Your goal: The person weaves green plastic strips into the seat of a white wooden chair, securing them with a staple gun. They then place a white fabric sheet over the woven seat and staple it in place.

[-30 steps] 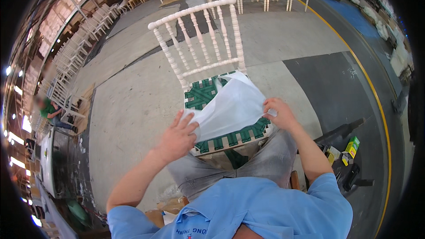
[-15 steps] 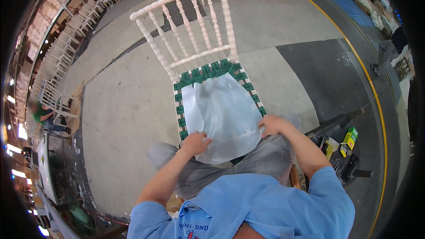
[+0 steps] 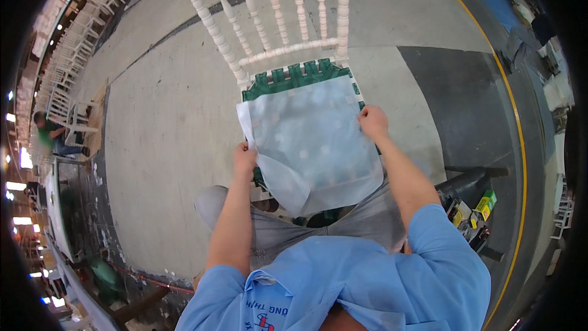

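A white chair (image 3: 272, 56) with turned spindles stands in front of me, its back on the far side. Green webbing (image 3: 300, 75) is woven across its seat. Over most of the webbing lies a thin, whitish, see-through sheet (image 3: 312, 135), with a fold along its near left side. My left hand (image 3: 245, 158) pinches the sheet's left edge beside the seat. At the seat's right side, my right hand (image 3: 372, 122) is closed on the sheet's right edge. Webbing still shows bare along the back of the seat.
Tools and a green-and-yellow box (image 3: 486, 204) lie on a dark stand at my right. A person in green (image 3: 54, 132) sits at the far left by a white chair, near rows of white chairs (image 3: 82, 24). A yellow line (image 3: 517, 122) runs along the floor at right.
The sheet has been spread wider and flatter over the seat. Both hands have moved forward along its sides, the left one outward to the left edge. My view has tipped nearer.
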Tool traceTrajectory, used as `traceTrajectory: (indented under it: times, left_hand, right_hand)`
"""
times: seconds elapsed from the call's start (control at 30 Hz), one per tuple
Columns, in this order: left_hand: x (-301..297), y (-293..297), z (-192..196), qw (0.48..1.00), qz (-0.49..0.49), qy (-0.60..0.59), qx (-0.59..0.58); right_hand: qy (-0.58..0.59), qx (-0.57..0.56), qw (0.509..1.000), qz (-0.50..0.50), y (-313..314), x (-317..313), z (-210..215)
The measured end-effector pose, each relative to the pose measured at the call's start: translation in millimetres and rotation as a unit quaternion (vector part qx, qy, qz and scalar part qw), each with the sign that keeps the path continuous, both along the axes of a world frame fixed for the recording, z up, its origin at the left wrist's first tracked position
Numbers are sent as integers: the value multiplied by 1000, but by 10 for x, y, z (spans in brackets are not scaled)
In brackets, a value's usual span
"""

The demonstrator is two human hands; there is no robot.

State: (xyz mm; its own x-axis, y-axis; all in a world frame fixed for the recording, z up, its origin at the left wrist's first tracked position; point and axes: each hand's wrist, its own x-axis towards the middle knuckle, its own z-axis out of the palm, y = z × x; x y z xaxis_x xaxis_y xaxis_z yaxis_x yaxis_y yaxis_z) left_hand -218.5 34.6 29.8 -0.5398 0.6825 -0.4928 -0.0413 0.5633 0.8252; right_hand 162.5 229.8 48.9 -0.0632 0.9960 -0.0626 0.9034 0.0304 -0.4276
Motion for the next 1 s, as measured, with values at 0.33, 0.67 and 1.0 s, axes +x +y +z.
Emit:
traceTrajectory:
  times: [0.33,0.67,1.0]
  left_hand:
    - [-527,-9,30,941,221,-239,93]
    - [-267,41,249,968,220,-123,-4]
    - [-653,296,100,988,124,-5,94]
  right_hand:
    - [178,15,983,-34,425,-163,12]
    - [103,-3,995,2,-93,335,-141]
    - [86,-133,986,-58,-705,680,-91]
